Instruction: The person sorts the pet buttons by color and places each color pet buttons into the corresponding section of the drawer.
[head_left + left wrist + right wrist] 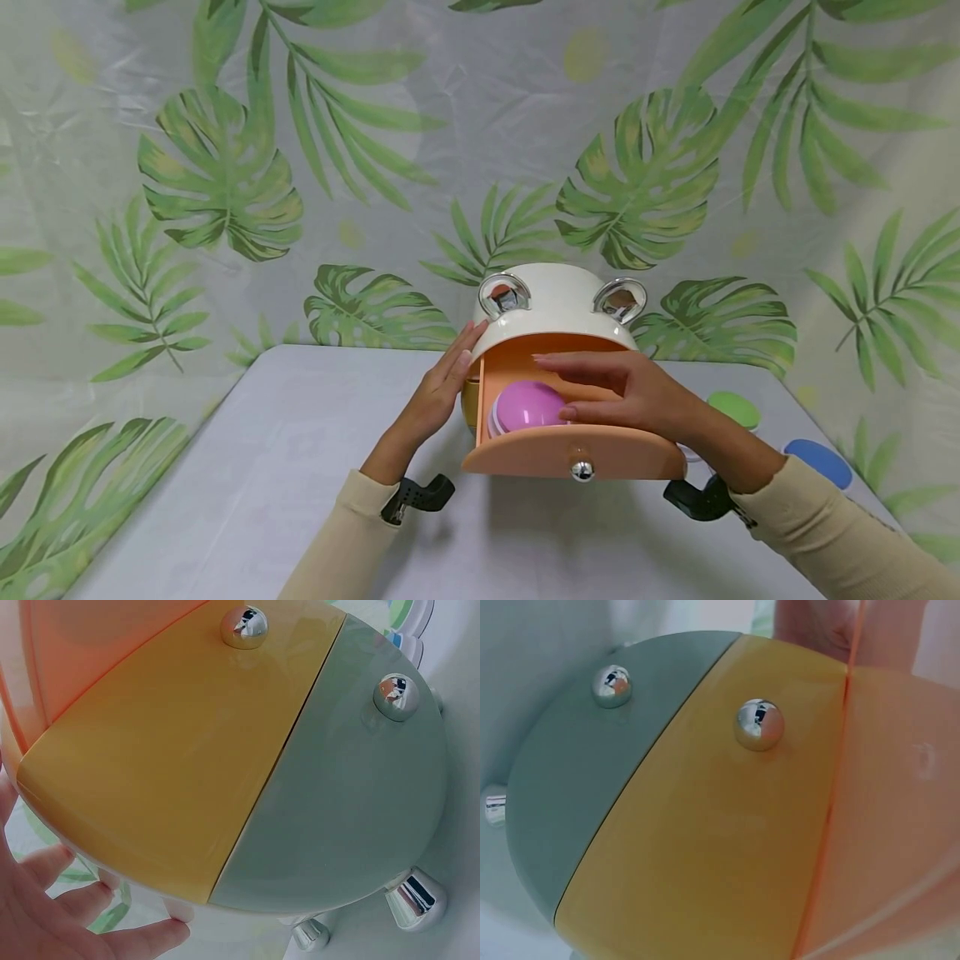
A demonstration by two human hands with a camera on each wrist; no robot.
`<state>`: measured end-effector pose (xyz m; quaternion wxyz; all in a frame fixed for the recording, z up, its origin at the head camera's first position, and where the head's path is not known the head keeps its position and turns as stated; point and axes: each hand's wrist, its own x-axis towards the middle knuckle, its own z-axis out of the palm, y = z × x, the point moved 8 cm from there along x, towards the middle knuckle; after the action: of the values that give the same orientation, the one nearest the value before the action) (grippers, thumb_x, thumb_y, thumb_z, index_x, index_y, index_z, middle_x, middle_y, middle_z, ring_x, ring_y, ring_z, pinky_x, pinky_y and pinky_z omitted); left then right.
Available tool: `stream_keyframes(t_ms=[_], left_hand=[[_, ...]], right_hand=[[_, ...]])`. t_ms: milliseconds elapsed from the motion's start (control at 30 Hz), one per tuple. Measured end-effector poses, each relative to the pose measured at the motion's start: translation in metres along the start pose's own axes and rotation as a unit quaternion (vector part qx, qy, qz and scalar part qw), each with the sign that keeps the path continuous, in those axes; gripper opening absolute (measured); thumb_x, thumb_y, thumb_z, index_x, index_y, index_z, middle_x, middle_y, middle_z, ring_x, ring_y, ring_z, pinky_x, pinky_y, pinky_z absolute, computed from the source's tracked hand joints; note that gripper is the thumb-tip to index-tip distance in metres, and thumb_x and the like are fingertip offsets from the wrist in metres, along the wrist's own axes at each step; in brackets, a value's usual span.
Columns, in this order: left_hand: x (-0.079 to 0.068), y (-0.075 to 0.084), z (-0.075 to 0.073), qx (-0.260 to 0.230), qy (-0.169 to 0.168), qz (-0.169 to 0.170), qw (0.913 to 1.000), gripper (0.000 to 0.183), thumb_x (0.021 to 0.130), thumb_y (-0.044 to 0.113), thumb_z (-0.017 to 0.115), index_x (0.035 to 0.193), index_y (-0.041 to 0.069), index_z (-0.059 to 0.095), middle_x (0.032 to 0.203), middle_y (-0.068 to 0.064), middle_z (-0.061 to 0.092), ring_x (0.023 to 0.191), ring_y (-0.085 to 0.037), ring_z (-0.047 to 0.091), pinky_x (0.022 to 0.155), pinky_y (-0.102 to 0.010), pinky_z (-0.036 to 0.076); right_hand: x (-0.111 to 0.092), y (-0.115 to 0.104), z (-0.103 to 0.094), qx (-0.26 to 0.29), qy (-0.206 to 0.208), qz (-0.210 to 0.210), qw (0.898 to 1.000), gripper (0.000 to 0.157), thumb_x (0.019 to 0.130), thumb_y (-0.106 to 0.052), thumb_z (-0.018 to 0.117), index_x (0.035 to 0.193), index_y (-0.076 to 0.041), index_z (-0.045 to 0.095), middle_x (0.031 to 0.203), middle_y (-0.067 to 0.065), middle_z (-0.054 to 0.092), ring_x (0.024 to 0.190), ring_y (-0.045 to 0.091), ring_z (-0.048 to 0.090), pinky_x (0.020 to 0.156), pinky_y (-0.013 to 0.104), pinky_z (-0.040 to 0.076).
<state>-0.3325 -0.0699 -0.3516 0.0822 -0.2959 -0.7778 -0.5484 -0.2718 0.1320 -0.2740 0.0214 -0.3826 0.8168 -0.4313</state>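
A white rounded drawer box point(557, 293) with chrome ears stands on the table. Its orange top drawer point(622, 454) is pulled out, and inside at the left sits a round pink-topped case point(527, 403) with a white base. My left hand point(438, 392) rests along the box's left side, fingers fairly straight. Over the drawer is my right hand point(637, 390), fingers and thumb apart; the thumb tip is at the pink case's right edge, and whether it touches I cannot tell. Below are a yellow drawer point(172, 757) and a grey-green drawer point(337, 787), both closed.
To the right of the box lie a green round case point(733, 409) and a blue round one point(819, 463), partly behind the right arm. A leaf-patterned cloth point(495, 150) hangs behind the white table point(300, 433). Chrome knobs point(759, 724) stick out from the drawer fronts.
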Motion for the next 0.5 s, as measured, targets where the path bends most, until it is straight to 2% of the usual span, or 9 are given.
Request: stream_keyframes(t_ms=[200, 467, 500], left_hand=[[0.0005, -0.0003, 0.0007, 0.0, 0.001, 0.003, 1.0, 0.045, 0.106, 0.037, 0.029, 0.152, 0.04, 0.027, 0.161, 0.006, 0.013, 0.146, -0.011, 0.012, 0.115, -0.056, 0.017], [0.0003, 0.001, 0.0002, 0.0, 0.002, 0.005, 1.0, 0.046, 0.106, 0.037, 0.029, 0.152, 0.039, 0.027, 0.161, 0.006, 0.013, 0.146, -0.011, 0.012, 0.115, -0.056, 0.016], [-0.0007, 0.0056, -0.0001, -0.002, 0.001, 0.002, 1.0, 0.046, 0.107, 0.035, 0.029, 0.152, 0.036, 0.027, 0.161, 0.004, 0.013, 0.146, -0.012, 0.012, 0.115, -0.056, 0.016]], right_hand=[[-0.0012, -0.0015, -0.002, 0.008, 0.018, -0.005, 1.0, 0.049, 0.086, -0.018, 0.075, 0.133, -0.021, 0.061, 0.127, -0.001, 0.063, 0.111, 0.018, 0.058, 0.082, 0.031, 0.055], [-0.0028, -0.0053, -0.0078, 0.0, 0.05, -0.016, 0.999, 0.046, 0.086, -0.018, 0.075, 0.129, -0.024, 0.064, 0.125, -0.003, 0.064, 0.114, 0.014, 0.059, 0.085, 0.03, 0.055], [-0.0034, -0.0053, -0.0089, -0.004, 0.056, -0.015, 0.998, 0.045, 0.086, -0.018, 0.075, 0.129, -0.025, 0.064, 0.125, -0.003, 0.064, 0.114, 0.013, 0.059, 0.085, 0.029, 0.055]])
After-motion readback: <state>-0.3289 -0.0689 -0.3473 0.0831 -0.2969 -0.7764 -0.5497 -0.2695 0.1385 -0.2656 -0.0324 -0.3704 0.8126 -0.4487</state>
